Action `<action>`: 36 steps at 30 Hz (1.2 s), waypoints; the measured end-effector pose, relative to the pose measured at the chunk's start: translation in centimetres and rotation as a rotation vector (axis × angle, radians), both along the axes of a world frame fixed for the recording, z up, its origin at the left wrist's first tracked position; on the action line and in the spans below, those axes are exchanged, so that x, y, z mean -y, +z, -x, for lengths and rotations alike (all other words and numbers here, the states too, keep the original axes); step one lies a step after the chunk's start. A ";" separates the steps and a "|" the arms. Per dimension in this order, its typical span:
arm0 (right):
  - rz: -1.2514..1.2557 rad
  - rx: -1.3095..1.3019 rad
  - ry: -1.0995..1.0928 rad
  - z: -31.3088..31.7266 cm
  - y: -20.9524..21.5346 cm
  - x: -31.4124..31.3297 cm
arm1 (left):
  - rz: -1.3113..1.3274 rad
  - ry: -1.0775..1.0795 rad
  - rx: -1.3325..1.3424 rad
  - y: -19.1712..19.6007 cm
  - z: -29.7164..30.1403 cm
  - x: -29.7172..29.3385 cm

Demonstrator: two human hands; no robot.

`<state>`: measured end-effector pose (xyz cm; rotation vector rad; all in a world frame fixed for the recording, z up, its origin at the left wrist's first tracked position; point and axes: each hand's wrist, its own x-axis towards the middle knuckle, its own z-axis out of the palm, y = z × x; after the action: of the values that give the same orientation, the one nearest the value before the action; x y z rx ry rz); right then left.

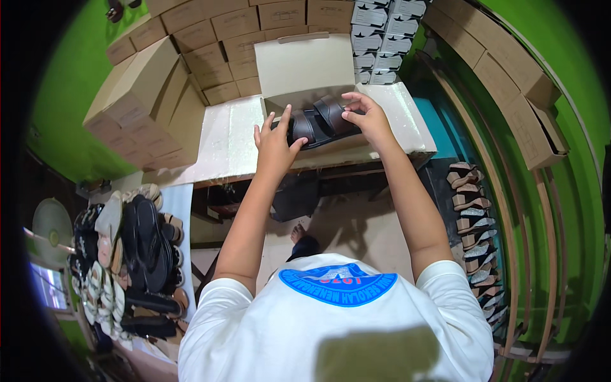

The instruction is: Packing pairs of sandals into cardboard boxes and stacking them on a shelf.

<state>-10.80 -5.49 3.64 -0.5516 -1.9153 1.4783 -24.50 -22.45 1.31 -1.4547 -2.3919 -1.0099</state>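
Note:
A dark brown sandal (330, 114) with wide straps and a black sole is held level in front of an open cardboard box (275, 102), whose pale lid (304, 67) stands raised behind it. At the sandal's left end is my left hand (277, 143), its thumb on the strap and its fingers spread around that end. My right hand (370, 121) pinches the other end between thumb and fingers. Whether a second sandal lies behind or under this one, I cannot tell. The sandal and my hands hide much of the box.
Under the box is a pale table (223, 137). Brown shoe boxes (235, 28) are stacked behind it and more boxes (143, 105) at its left. White patterned boxes (385, 38) stand far right. Many sandals (149, 235) crowd the left side; heeled shoes (474, 223) line the right.

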 end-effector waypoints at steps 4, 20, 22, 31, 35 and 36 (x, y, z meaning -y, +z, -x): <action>-0.045 0.021 -0.017 3.5 -2.8 -4.0 | 0.027 0.021 -0.081 -2.8 4.0 -4.5; -0.073 0.782 0.076 4.5 -8.8 -9.0 | 0.712 -0.284 0.208 -8.0 9.5 -8.7; -0.112 0.786 0.117 4.9 -9.6 -9.4 | 0.763 -0.289 0.205 -7.0 9.4 -9.0; -0.480 0.984 0.287 6.9 -9.4 -10.4 | 0.727 -0.239 0.382 -7.0 7.9 -9.0; -0.492 1.089 0.271 7.5 -10.0 -11.6 | 0.716 -0.201 0.415 -6.9 7.2 -8.8; -0.489 1.117 0.254 7.6 -9.8 -11.9 | 0.693 -0.160 0.434 -5.3 6.9 -8.9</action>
<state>-18.42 6.37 -6.17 -1.0504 -3.1628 0.7557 -31.43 -13.54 -4.04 -1.7991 -3.2004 -0.5767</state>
